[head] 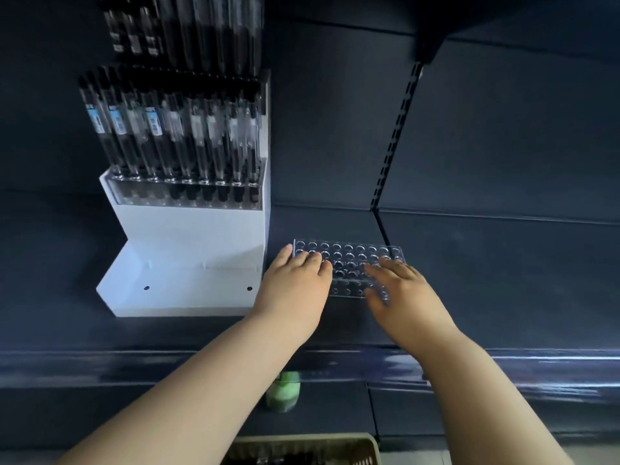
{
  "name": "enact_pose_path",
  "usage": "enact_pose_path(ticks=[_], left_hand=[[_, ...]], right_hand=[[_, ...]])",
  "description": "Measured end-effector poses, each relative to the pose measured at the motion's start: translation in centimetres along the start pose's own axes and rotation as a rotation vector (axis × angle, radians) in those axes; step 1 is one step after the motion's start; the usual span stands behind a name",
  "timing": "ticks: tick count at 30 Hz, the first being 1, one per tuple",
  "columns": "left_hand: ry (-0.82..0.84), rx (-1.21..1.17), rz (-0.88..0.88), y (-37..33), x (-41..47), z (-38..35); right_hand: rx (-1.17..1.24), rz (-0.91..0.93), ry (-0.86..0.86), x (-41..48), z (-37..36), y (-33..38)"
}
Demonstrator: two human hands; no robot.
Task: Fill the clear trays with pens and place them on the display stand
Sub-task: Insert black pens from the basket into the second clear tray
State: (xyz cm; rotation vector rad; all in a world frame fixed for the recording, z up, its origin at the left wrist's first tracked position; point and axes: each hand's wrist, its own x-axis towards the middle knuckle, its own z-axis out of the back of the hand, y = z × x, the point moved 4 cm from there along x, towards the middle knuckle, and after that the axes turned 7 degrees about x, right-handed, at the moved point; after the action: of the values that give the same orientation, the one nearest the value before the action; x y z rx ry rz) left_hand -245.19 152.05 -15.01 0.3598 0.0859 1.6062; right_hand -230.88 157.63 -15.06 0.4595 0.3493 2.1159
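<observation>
The clear tray [352, 250] lies flat on the dark shelf [503, 280], just beside the right side of the white stand [188, 229], and none of its holes holds a pen. The left hand [295, 290] rests on the tray's left end with its fingers [285, 255] spread and fairly straight. The right hand [409, 297] covers the right part, fingers [379, 271] also spread on top and thumb by the near edge, with no pinch showing. The stand's upper step carries a tray full of upright pens [174, 135], and a basket [369, 444] sits below the shelf, its contents too dark to tell. The main risk, as I judge it, is that flat hands on smooth plastic give little hold, so a lift from here could let the tray slide or tip off the front of the shelf. A push to the left could knock the tray into the stand and shake the tall pens loose. Loading pens at one end first might also tilt a tray this light.
</observation>
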Motion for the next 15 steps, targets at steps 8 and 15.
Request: enact_pose_path(ticks=[8,15], left_hand=[[0.027,0.022,-0.021,0.1,-4.5,2.7],[0.037,-0.025,-0.074,0.1,-6.8,3.8]], right_hand=[[0.019,0.035,0.089,-3.5,1.5,2.1],[0.001,0.063,0.109,-5.5,1.8,2.5]])
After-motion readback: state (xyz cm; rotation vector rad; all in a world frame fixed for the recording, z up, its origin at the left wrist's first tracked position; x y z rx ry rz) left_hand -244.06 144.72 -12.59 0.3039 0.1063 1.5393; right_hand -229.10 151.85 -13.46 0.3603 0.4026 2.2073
